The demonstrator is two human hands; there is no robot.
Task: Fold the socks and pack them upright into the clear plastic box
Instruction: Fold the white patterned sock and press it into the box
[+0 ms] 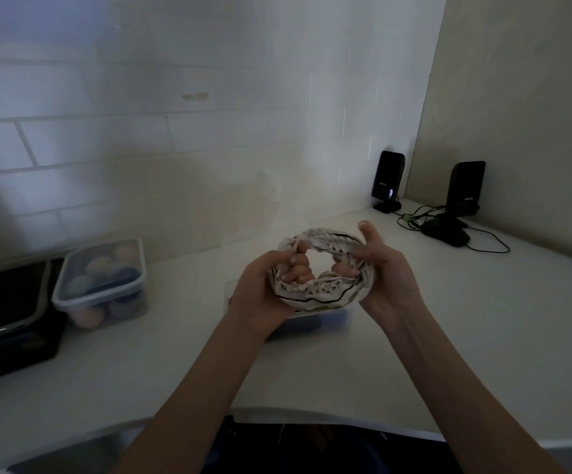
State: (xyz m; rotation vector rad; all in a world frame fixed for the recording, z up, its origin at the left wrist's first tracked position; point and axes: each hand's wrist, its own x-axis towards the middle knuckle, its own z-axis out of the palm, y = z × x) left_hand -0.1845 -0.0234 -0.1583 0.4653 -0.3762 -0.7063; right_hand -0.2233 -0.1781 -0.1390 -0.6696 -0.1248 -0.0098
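1. Both hands hold a white sock [318, 295] with dark wavy lines in the air over the counter [448, 319], just above a clear plastic box [315, 323] whose near edge shows beneath the wrists.
2. The left hand [260, 292] grips the sock's rim at 9 o'clock; its fingers [296, 270] curl inside the stretched opening, clenched on the fabric.
3. The right hand [385, 271] grips the rim at 3 o'clock, thumb up at 12 o'clock, fingers hooked inside the cuff, also clenched on the sock.
4. The cuff is stretched into an open ring, bunched in pleats, which suggests the person is turning the cuff over the rest of the bundle to lock the fold.
5. To do this well, the person should keep tension even on both sides, so that the ring stays round and slides over the bundle without snagging.
6. The thumbs should push the inner fabric down through the ring while the fingers roll the rim outward.
7. The bundle should end compact and firm, so that it can stand upright in the box below.
8. A lidded container [101, 282] of rounded, pale-coloured items sits at 9 o'clock, well apart from the hands; what they are cannot be told.
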